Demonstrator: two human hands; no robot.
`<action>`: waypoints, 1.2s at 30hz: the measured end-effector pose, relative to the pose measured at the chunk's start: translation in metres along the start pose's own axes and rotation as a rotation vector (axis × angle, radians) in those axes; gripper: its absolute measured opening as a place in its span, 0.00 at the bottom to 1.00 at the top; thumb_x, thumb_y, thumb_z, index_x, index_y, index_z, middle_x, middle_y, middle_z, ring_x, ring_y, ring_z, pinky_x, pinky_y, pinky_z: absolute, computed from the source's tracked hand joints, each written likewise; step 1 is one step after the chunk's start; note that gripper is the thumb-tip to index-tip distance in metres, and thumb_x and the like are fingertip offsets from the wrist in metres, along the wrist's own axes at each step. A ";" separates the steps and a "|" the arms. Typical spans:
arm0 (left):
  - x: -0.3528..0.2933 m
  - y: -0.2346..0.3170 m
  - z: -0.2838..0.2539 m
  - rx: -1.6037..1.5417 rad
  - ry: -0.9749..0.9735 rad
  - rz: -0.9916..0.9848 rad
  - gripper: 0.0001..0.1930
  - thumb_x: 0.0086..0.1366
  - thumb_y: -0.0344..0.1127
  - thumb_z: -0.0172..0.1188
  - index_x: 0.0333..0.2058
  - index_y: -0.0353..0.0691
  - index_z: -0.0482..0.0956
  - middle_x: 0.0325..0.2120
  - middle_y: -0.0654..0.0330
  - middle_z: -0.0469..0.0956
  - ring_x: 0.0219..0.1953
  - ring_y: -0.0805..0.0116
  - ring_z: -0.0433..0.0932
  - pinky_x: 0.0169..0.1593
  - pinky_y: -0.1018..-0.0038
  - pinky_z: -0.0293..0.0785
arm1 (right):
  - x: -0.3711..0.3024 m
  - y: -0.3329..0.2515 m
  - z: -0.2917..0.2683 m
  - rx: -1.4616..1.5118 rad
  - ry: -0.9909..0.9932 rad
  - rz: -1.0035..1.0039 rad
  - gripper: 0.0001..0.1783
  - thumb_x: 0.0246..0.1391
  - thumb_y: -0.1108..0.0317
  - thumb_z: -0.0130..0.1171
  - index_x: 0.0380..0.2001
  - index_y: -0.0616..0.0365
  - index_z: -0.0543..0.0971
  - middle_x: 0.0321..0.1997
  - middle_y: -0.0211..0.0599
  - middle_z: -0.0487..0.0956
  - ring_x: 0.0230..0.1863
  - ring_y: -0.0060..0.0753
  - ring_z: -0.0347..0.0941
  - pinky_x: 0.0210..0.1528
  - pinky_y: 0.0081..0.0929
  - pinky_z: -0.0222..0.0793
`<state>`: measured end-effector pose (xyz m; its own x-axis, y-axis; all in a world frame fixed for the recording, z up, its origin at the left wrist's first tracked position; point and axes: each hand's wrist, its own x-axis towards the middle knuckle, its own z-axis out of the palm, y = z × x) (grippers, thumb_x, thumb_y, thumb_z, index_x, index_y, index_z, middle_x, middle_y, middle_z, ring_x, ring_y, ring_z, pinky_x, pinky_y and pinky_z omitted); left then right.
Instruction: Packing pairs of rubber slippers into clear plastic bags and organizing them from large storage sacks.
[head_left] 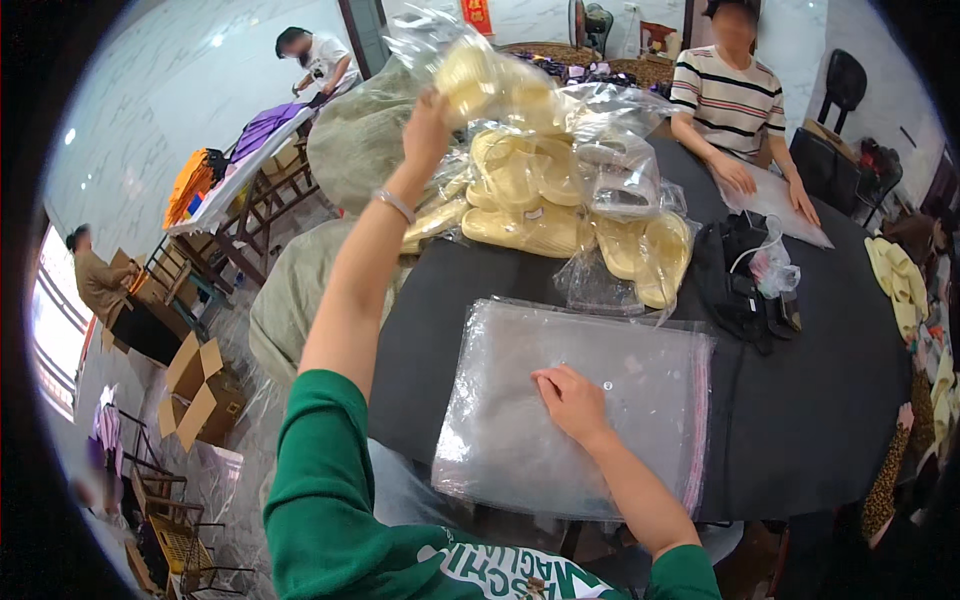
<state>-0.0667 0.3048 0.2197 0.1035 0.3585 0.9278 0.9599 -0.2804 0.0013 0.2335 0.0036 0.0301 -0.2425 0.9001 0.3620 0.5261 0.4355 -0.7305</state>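
My left hand (428, 128) is raised over the far left of the table, closed on a clear plastic bag of pale yellow slippers (466, 84), which is blurred by motion. Beneath it lies a heap of bagged yellow slippers (515, 170), with a grey bagged pair (625, 180) at its right. In front of me is a flat stack of clear plastic bags (520, 450). On top of that stack rests my right hand (572, 400), its fingers curled together. Whether those fingers pinch the top bag is too small to tell.
The round black table (820, 400) carries a black bag (740, 285) and crumpled plastic (775, 268) right of the heap. Across it, a person in a striped shirt (728, 100) has both hands on a clear bag (770, 200). Greenish sacks (310, 280) and an open carton (203, 390) stand left.
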 end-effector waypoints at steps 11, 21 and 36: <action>-0.193 -0.045 -0.011 0.287 -0.660 -0.313 0.25 0.51 0.28 0.58 0.49 0.28 0.66 0.51 0.42 0.67 0.54 0.47 0.66 0.53 0.60 0.69 | 0.003 0.005 0.000 -0.006 -0.015 0.024 0.07 0.54 0.63 0.54 0.31 0.48 0.81 0.30 0.29 0.77 0.31 0.40 0.75 0.31 0.36 0.70; -0.227 -0.084 0.015 0.513 -0.484 -0.003 0.17 0.58 0.28 0.51 0.48 0.40 0.68 0.48 0.50 0.72 0.53 0.54 0.71 0.51 0.60 0.71 | 0.002 -0.001 0.002 -0.010 0.009 0.002 0.07 0.54 0.64 0.54 0.30 0.48 0.81 0.28 0.29 0.76 0.29 0.37 0.75 0.28 0.33 0.69; -0.122 -0.086 -0.132 0.742 -0.313 0.189 0.03 0.57 0.35 0.53 0.29 0.46 0.71 0.20 0.61 0.75 0.26 0.63 0.77 0.31 0.64 0.69 | 0.003 0.010 0.002 0.001 0.032 0.000 0.08 0.54 0.64 0.54 0.31 0.48 0.82 0.28 0.30 0.77 0.28 0.39 0.74 0.28 0.34 0.68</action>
<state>-0.1963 0.1676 0.1560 0.2426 0.6267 0.7405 0.8302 0.2608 -0.4927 0.2359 0.0104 0.0227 -0.2168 0.8990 0.3804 0.5252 0.4359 -0.7309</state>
